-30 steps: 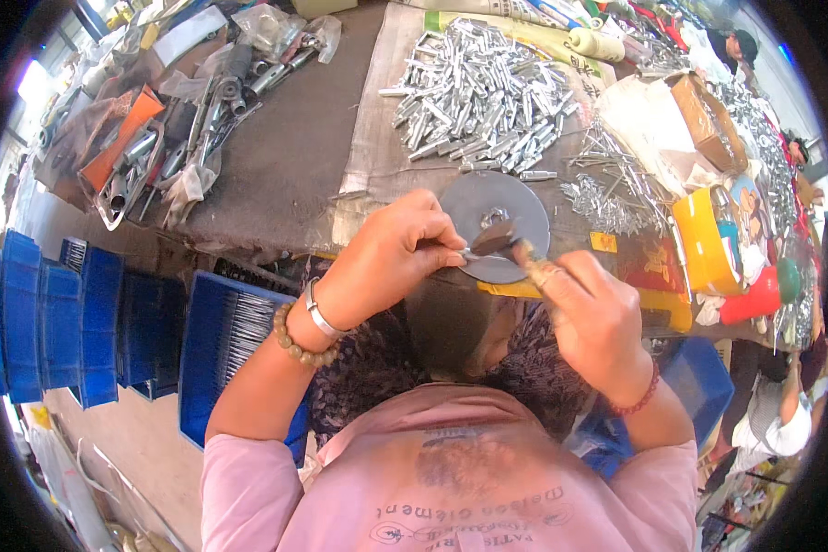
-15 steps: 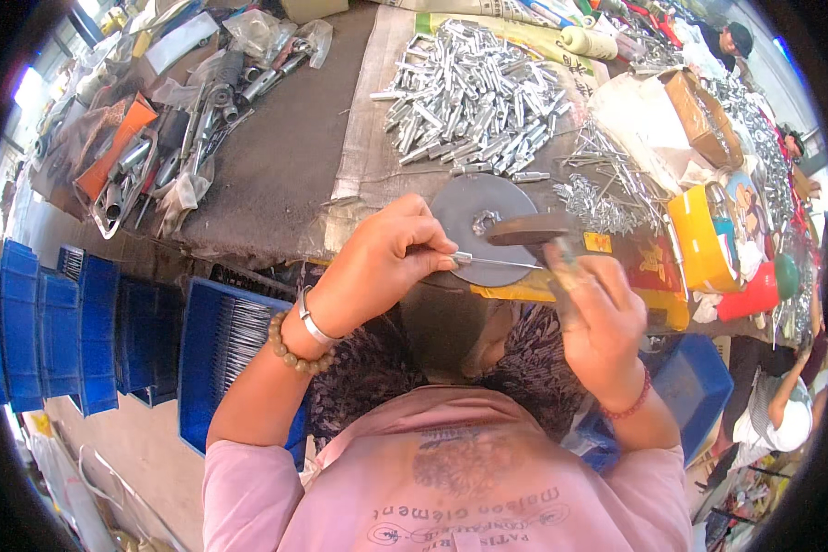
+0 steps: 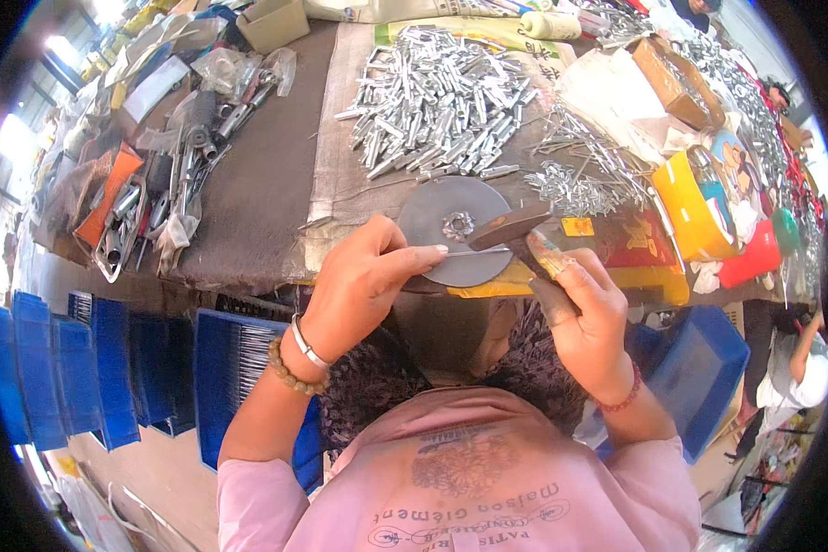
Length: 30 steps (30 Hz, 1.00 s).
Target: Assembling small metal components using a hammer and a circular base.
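Note:
My left hand (image 3: 363, 281) is closed, thumb and forefinger pinching a thin metal rod (image 3: 480, 251) over the near part of a round grey disc (image 3: 423, 210). Its fingers hide the rod's other end. A small toothed metal ring (image 3: 456, 226) sits at the disc's middle. My right hand (image 3: 587, 313) grips a hammer by its short handle, and the dark hammer head (image 3: 513, 224) hangs just above the disc, right of the ring. Whether the head touches the rod, I cannot tell. Beyond the disc lies a heap of silver metal sleeves (image 3: 442, 101).
Small metal pins (image 3: 570, 187) and long thin rods (image 3: 584, 138) lie right of the disc. Farther right stand a yellow container (image 3: 692, 207) and a red one (image 3: 747, 261). Bagged tools (image 3: 170, 175) cover the table's left. Blue bins (image 3: 213, 368) stand below the table edge.
The hammer head has come to rest lower and sharper over the disc. A silver sleeve that showed at my left fingertips is now hidden. The whole view has shifted slightly.

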Tool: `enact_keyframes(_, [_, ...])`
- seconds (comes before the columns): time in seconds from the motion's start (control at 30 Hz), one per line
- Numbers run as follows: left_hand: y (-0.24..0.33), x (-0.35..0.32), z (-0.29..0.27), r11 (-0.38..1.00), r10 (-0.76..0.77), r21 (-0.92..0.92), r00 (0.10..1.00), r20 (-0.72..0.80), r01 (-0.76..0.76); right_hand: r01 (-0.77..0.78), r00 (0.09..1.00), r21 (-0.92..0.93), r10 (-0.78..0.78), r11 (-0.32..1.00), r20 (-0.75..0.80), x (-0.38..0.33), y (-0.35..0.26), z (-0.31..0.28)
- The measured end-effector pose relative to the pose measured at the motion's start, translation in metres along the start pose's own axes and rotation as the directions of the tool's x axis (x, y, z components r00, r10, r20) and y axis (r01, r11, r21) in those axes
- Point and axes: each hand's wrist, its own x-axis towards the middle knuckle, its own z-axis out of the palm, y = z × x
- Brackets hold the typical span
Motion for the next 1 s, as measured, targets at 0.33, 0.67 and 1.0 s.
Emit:
enact_keyframes(0.33, [0.013, 0.011, 0.0, 0.988, -0.126, -0.096, 0.988, -0.09, 0.117, 0.004, 1.0, 0.0, -0.004, 1.0, -0.005, 0.006, 0.002, -0.015])
enact_keyframes(0.67, [-0.007, 0.043, 0.024, 0.967, -0.238, -0.145, 0.948, -0.212, 0.21, -0.381, 0.915, 0.137, 0.352, 0.914, 0.198, -0.002, 0.009, -0.032])
enact_keyframes(1.0, [-0.017, 0.054, 0.023, 0.981, -0.187, 0.018, 0.963, -0.196, 0.194, 0.025, 0.98, 0.08, -0.04, 0.996, 0.197, 0.027, 0.008, -0.016])
